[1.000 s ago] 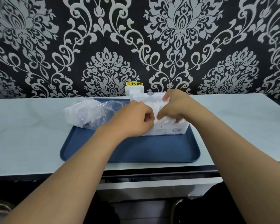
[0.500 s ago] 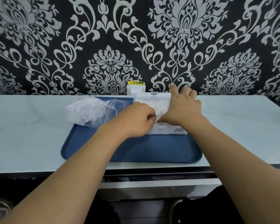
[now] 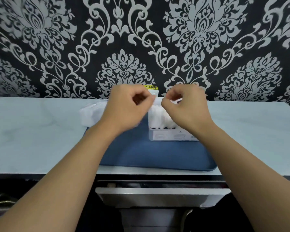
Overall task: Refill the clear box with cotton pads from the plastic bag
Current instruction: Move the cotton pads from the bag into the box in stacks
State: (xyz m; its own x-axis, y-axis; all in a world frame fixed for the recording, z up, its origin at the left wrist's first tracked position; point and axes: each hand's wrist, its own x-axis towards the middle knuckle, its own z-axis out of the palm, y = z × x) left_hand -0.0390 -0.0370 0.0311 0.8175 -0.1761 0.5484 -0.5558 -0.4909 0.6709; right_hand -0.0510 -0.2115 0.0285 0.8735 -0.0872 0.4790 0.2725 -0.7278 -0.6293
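1. Since half a second ago both hands have lifted off the clear box (image 3: 172,131) and now hang raised above its far edge, side by side; before, the right palm lay flat over the pads and the left fist rested at the box's left side.
2. At the far left of the blue tray (image 3: 154,156) lies the plastic bag (image 3: 90,114), crumpled, with white cotton pads showing through it; the left wrist hides its right part.
3. The left hand (image 3: 129,109) is held in the air above the tray, between bag and box, fingers (image 3: 146,97) curled in with thumb and forefinger tips meeting. Whether anything is pinched there cannot be told; the frame is blurred.
4. Behind the gap between the hands, a white wall fitting with a yellow label (image 3: 151,87) sits at the far edge of the bench (image 3: 32,131).
5. The box stands on the right-hand far part of the tray, its top open, white cotton pads (image 3: 159,118) filling it; a label runs along its near side.
6. The right hand (image 3: 186,108) hovers over the box's far right part, fingers curled, tips pinching something small and white that is too blurred to name.
7. Below the bench's near edge a drawer (image 3: 157,195) shows.
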